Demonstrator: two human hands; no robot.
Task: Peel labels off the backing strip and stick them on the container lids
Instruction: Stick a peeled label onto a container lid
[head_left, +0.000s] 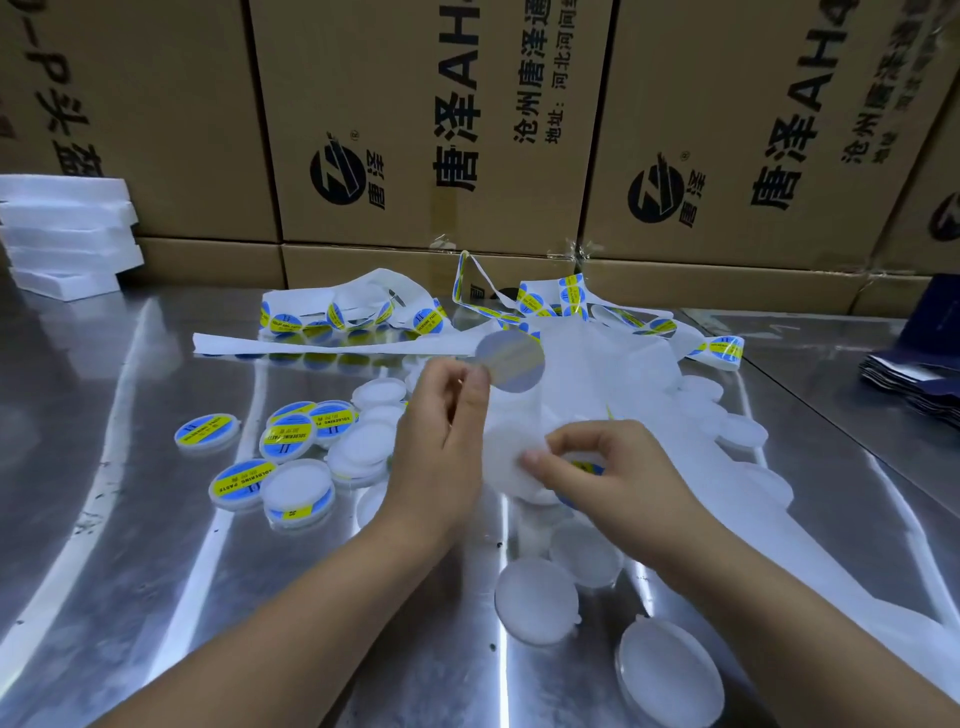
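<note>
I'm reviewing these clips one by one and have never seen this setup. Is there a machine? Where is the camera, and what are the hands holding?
No machine: a person works bare-handed, and the one picture comes from a camera worn on their head, looking down. The left hand pinches a peeled round label, seen from its back. The right hand pinches the white backing strip; some blue and yellow shows under its fingers. On the metal table lie labelled containers at left, unlabelled white containers nearer, and a tangle of label strip farther back. Cardboard boxes stand behind.
</note>
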